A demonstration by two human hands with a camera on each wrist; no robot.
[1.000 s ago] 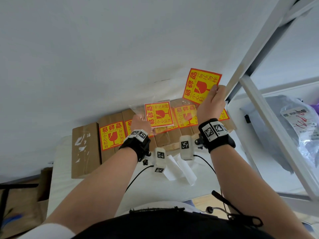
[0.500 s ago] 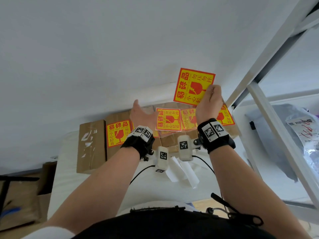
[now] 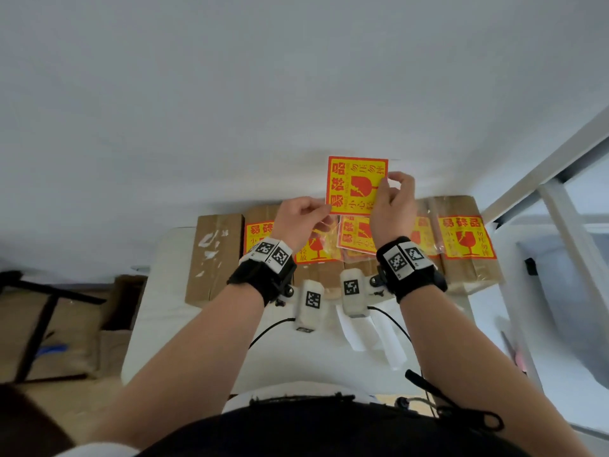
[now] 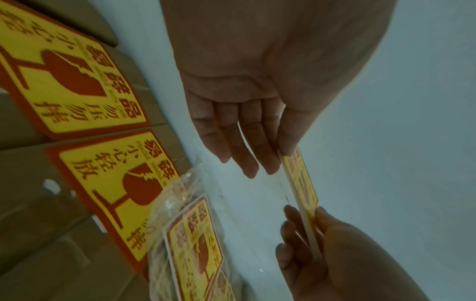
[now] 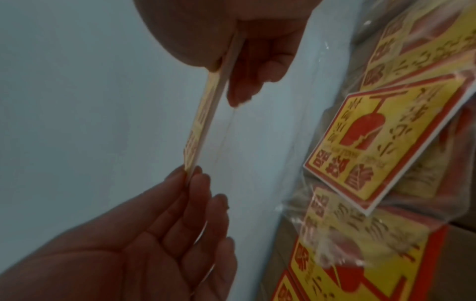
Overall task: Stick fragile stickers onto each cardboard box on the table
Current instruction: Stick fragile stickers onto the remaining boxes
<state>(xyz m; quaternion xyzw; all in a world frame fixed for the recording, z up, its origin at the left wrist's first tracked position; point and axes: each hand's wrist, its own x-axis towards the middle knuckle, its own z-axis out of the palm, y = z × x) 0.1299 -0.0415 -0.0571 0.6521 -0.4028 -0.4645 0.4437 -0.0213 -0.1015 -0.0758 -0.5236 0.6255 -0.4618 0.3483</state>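
I hold a yellow and red fragile sticker (image 3: pixel 354 179) up in front of the wall. My left hand (image 3: pixel 324 211) pinches its lower left corner, and my right hand (image 3: pixel 389 181) pinches its right edge. The wrist views show the sticker edge-on (image 4: pixel 301 183) (image 5: pixel 203 122) between my left hand (image 4: pixel 282 151) and my right hand (image 5: pixel 226 67). A row of cardboard boxes stands at the table's back. The leftmost box (image 3: pixel 214 258) has no sticker. The box next to it (image 3: pixel 260 230) and the rightmost one (image 3: pixel 468 237) carry stickers. A clear bag of stickers (image 3: pixel 354 240) lies on the middle boxes.
White backing strips (image 3: pixel 362 331) lie on the white table (image 3: pixel 158 308) near my wrists. A white metal frame (image 3: pixel 560 179) rises at the right, with a grey bag (image 3: pixel 566 291) behind it. Cardboard (image 3: pixel 49 324) sits on the floor to the left.
My left hand let go of the sticker bag, which now lies on the boxes, and came up to pinch the sticker's corner. My right hand brought the sticker leftward and turned it squarer.
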